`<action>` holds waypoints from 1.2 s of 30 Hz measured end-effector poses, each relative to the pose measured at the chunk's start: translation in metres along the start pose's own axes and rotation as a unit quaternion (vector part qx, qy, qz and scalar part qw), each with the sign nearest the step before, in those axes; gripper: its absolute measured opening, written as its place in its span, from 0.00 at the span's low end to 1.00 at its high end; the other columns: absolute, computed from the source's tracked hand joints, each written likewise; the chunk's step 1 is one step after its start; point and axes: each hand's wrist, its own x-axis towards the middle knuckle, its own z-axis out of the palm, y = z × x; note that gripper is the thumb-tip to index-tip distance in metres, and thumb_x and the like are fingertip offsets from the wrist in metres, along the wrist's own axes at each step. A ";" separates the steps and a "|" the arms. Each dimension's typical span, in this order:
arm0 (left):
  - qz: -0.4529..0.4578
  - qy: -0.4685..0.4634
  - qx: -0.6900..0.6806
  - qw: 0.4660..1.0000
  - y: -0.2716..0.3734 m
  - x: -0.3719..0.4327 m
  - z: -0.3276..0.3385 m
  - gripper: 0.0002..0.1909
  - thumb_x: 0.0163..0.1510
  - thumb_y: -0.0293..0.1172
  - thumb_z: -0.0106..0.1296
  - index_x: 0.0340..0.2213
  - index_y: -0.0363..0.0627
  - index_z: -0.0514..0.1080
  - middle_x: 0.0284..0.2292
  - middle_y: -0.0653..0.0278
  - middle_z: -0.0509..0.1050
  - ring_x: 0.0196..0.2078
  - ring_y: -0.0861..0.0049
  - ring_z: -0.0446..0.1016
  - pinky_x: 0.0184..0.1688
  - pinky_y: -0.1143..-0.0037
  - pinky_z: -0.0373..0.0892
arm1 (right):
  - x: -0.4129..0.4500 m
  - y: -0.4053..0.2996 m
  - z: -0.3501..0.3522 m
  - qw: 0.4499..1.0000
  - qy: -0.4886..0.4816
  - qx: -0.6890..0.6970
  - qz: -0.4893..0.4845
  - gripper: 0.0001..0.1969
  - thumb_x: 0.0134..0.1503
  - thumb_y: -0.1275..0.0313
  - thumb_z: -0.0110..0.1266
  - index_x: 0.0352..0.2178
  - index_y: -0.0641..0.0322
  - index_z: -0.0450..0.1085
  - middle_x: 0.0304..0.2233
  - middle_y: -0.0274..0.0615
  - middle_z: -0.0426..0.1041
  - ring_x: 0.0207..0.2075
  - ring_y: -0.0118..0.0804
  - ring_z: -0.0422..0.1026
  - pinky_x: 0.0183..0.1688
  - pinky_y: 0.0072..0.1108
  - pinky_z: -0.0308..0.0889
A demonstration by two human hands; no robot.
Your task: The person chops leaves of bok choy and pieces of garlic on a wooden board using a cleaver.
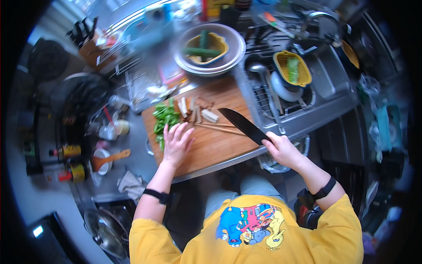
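Observation:
My right hand grips the handle of a dark-bladed kitchen knife, its blade slanting over the right side of a wooden cutting board. Fingers apart and holding nothing, my left hand is over the board's left part, beside a heap of chopped green vegetable. Pale cut sticks and a brownish piece lie mid-board; I cannot tell what food they are. A pair of wooden chopsticks lies just below them, partly under the knife blade in view.
Behind the board, a large bowl holds a yellow basket with cucumbers. At right is the sink, with another yellow basket, a white bowl and a ladle. A knife block stands back left.

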 end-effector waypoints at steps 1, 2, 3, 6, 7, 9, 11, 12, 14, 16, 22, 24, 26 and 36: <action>-0.007 0.012 -0.032 0.999 0.014 0.016 -0.004 0.12 0.49 0.36 0.58 0.37 0.54 0.73 0.49 0.66 0.67 0.55 0.66 0.61 0.61 0.55 0.50 | -0.005 0.000 -0.008 1.000 0.026 0.014 -0.010 0.06 0.59 0.72 0.48 0.33 0.66 0.64 0.20 0.59 0.70 0.27 0.62 0.71 0.25 0.38 0.64; 0.001 0.034 -0.058 0.998 0.033 0.034 -0.008 0.07 0.49 0.31 0.58 0.31 0.49 0.73 0.45 0.63 0.70 0.50 0.63 0.65 0.57 0.59 0.57 | -0.012 0.005 -0.017 0.999 0.052 0.012 -0.010 0.07 0.59 0.72 0.48 0.32 0.66 0.65 0.20 0.58 0.70 0.28 0.62 0.71 0.25 0.37 0.64; 0.013 0.037 -0.061 0.997 0.049 0.051 -0.010 0.07 0.49 0.31 0.58 0.31 0.49 0.73 0.45 0.63 0.70 0.50 0.63 0.65 0.57 0.59 0.57 | -0.017 0.009 -0.026 0.997 0.074 0.012 -0.015 0.07 0.59 0.71 0.48 0.32 0.67 0.65 0.20 0.58 0.70 0.28 0.61 0.71 0.25 0.37 0.64; -0.008 0.046 -0.234 0.971 0.098 0.106 -0.008 0.06 0.48 0.24 0.56 0.31 0.42 0.72 0.35 0.59 0.72 0.41 0.60 0.69 0.44 0.68 0.66 | -0.032 0.028 -0.059 0.989 0.148 0.009 0.006 0.09 0.59 0.70 0.49 0.31 0.68 0.65 0.20 0.56 0.70 0.27 0.60 0.71 0.24 0.35 0.63; -0.019 0.035 -0.258 0.965 0.112 0.122 -0.002 0.04 0.49 0.25 0.55 0.30 0.42 0.73 0.36 0.59 0.74 0.40 0.62 0.71 0.44 0.69 0.66 | -0.034 0.037 -0.070 0.987 0.157 0.013 0.003 0.09 0.59 0.70 0.49 0.31 0.68 0.65 0.20 0.56 0.70 0.27 0.60 0.71 0.24 0.35 0.63; -0.019 0.019 -0.291 0.956 0.141 0.159 0.006 0.05 0.49 0.25 0.55 0.31 0.43 0.73 0.35 0.59 0.74 0.40 0.62 0.71 0.43 0.70 0.66 | -0.040 0.058 -0.093 0.977 0.212 0.029 0.017 0.09 0.59 0.70 0.49 0.32 0.68 0.65 0.18 0.54 0.68 0.22 0.55 0.72 0.22 0.31 0.62; -0.006 0.005 -0.311 0.950 0.171 0.199 0.026 0.07 0.49 0.25 0.55 0.33 0.44 0.73 0.35 0.58 0.74 0.39 0.61 0.71 0.41 0.70 0.67 | -0.047 0.077 -0.118 0.969 0.240 0.047 0.024 0.09 0.59 0.70 0.48 0.32 0.68 0.65 0.16 0.53 0.68 0.20 0.51 0.72 0.21 0.30 0.61; -0.012 -0.014 -0.331 0.943 0.185 0.221 0.043 0.07 0.50 0.26 0.55 0.34 0.43 0.73 0.34 0.58 0.74 0.38 0.64 0.72 0.40 0.71 0.68 | -0.051 0.089 -0.132 0.963 0.262 0.062 0.031 0.09 0.60 0.70 0.48 0.32 0.68 0.66 0.15 0.52 0.67 0.18 0.47 0.72 0.20 0.28 0.61; -0.046 -0.054 -0.373 0.925 0.208 0.263 0.080 0.09 0.51 0.27 0.55 0.36 0.42 0.73 0.34 0.59 0.75 0.36 0.70 0.74 0.38 0.74 0.69 | -0.060 0.121 -0.154 0.955 0.290 0.054 0.031 0.09 0.60 0.71 0.48 0.32 0.69 0.66 0.14 0.49 0.66 0.15 0.41 0.71 0.19 0.26 0.60; -0.129 -0.139 -0.400 0.897 0.228 0.309 0.118 0.11 0.53 0.29 0.54 0.39 0.40 0.74 0.33 0.61 0.76 0.37 0.80 0.74 0.37 0.79 0.69 | -0.072 0.144 -0.179 0.951 0.295 0.067 0.063 0.09 0.60 0.71 0.49 0.33 0.70 0.66 0.14 0.48 0.67 0.15 0.41 0.71 0.19 0.26 0.60; -0.302 -0.233 -0.509 0.772 0.255 0.396 0.218 0.16 0.56 0.32 0.52 0.46 0.42 0.71 0.36 0.66 0.75 0.38 0.81 0.70 0.41 0.79 0.67 | -0.111 0.207 -0.228 0.940 0.290 0.110 0.142 0.11 0.60 0.70 0.49 0.34 0.73 0.66 0.12 0.47 0.64 0.12 0.36 0.67 0.17 0.25 0.57; -0.346 -0.248 -0.528 0.735 0.263 0.409 0.234 0.16 0.57 0.33 0.51 0.47 0.44 0.72 0.37 0.68 0.75 0.36 0.82 0.70 0.40 0.79 0.67 | -0.123 0.226 -0.233 0.935 0.302 0.104 0.154 0.12 0.60 0.69 0.49 0.34 0.73 0.66 0.12 0.47 0.63 0.12 0.34 0.66 0.16 0.25 0.56; -0.363 -0.238 -0.520 0.736 0.247 0.411 0.249 0.17 0.56 0.34 0.52 0.46 0.42 0.72 0.37 0.66 0.75 0.38 0.80 0.71 0.41 0.79 0.67 | -0.126 0.232 -0.236 0.935 0.306 0.099 0.150 0.13 0.61 0.69 0.49 0.34 0.74 0.66 0.11 0.47 0.62 0.11 0.32 0.65 0.16 0.25 0.56; -0.123 0.131 -0.490 0.853 0.275 0.384 0.160 0.17 0.50 0.16 0.54 0.40 0.42 0.62 0.32 0.66 0.69 0.34 0.83 0.70 0.36 0.83 0.69 | -0.094 0.209 -0.240 0.942 0.278 0.163 0.091 0.11 0.61 0.69 0.48 0.34 0.70 0.67 0.11 0.38 0.61 0.13 0.24 0.59 0.17 0.20 0.53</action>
